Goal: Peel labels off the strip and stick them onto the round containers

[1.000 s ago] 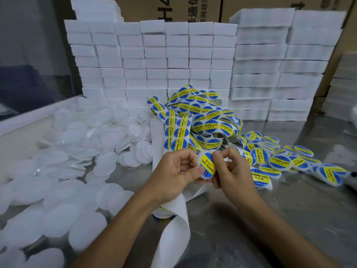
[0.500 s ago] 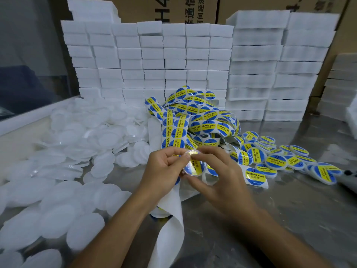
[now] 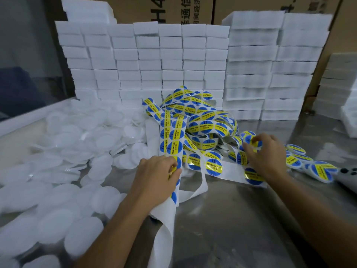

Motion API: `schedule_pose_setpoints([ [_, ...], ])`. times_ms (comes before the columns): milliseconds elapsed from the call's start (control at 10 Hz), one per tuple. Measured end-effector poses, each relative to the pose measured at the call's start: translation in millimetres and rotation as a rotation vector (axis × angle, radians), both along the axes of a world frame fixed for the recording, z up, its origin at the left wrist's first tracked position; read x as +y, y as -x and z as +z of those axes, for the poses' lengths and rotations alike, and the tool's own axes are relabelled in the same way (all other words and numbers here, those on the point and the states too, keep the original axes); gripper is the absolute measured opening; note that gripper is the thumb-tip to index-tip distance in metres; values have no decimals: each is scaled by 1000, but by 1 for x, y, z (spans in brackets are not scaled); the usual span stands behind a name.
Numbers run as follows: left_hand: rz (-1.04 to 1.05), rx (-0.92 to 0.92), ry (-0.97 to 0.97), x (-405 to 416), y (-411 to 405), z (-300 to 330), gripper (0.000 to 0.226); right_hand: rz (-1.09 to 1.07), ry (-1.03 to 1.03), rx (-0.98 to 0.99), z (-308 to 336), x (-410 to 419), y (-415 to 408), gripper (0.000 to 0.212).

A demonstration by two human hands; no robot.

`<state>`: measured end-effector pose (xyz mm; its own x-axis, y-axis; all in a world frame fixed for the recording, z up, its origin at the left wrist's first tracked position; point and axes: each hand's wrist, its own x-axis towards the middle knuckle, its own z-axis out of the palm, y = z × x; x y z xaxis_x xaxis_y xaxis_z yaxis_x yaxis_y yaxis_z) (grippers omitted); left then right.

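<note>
Now the two hands are working apart: half a second ago both were meeting round one labelled container in front of the label pile, and that container is no longer between them. The right hand (image 3: 264, 157) is reaching out to the right end of the pile, its fingers curling round a labelled container (image 3: 253, 141) beside the row of finished containers (image 3: 301, 161) lying on the bench (image 3: 241, 219). Whether the container is lifted or sitting on the others cannot be told. The left hand (image 3: 156, 180) is staying near the middle, thumb and fingers pinching the label strip (image 3: 172, 138) where it is coming down from the tangled heap; a blue and yellow label (image 3: 174, 169) is showing right at the fingertips, so this grip is narrow and closed on the strip. The bare white backing (image 3: 164, 238) is trailing below the left wrist toward the viewer. The unlabelled white round containers (image 3: 63, 171) are spreading in a loose pile to the left of the left forearm, well clear of both hands. White foam blocks (image 3: 164, 60) are standing stacked behind.
</note>
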<state>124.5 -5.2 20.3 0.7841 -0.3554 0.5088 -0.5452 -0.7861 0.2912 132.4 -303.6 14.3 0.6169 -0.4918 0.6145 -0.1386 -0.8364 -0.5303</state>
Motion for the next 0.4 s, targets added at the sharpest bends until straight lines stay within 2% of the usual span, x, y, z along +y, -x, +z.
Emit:
schedule_pose_setpoints([
  [100, 1, 17, -2, 1, -1, -2, 25, -65, 108, 179, -7, -14, -5, 25],
  [200, -2, 13, 23, 2, -2, -2, 25, -81, 154, 262, -10, -15, 1, 23],
  [300, 10, -7, 31, 3, -1, 1, 22, -17, 53, 210, 0, -6, 12, 21],
  [400, -22, -161, 92, 5, 5, 9, 16, 131, -32, 138, 14, 15, 42, 11],
])
